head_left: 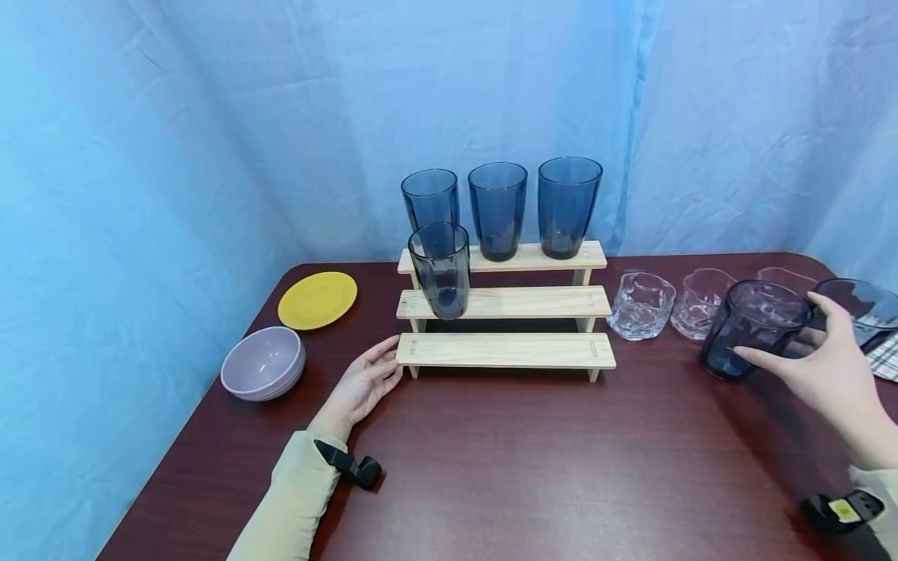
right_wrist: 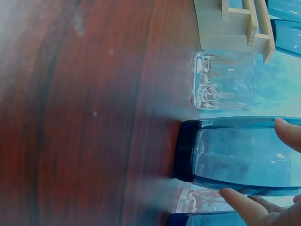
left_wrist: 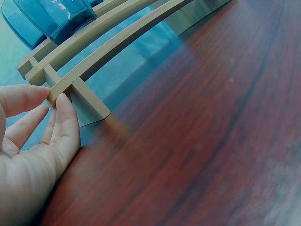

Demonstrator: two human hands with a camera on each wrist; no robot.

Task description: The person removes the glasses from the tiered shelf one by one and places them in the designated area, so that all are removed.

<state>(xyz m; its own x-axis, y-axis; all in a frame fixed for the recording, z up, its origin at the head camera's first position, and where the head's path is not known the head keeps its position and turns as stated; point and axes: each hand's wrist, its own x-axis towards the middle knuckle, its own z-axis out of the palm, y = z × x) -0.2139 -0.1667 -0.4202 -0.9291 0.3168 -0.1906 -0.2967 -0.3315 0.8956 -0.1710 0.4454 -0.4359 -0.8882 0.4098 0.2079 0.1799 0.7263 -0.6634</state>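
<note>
A three-tier wooden stand (head_left: 505, 351) is on the dark table. Its lowest step's left end is pinched between the thumb and fingers of my left hand (head_left: 365, 387); the left wrist view shows that corner (left_wrist: 59, 89) closely. At the right, my right hand (head_left: 831, 374) grips a dark blue glass (head_left: 751, 331), thumb on one side and fingers on the other; the glass is upright at the table surface. Three blue glasses (head_left: 498, 210) occupy the top step, and one more tinted glass (head_left: 449, 280) stands at the left of the middle step.
Several clear wavy glasses (head_left: 640, 308) stand right of the stand. Another blue glass (head_left: 859, 304) is behind my right hand, near a checked cloth (head_left: 885, 357). At left are a yellow plate (head_left: 318, 300) and lilac bowls (head_left: 263, 364). Blue curtains (head_left: 449, 86) hang behind the table.
</note>
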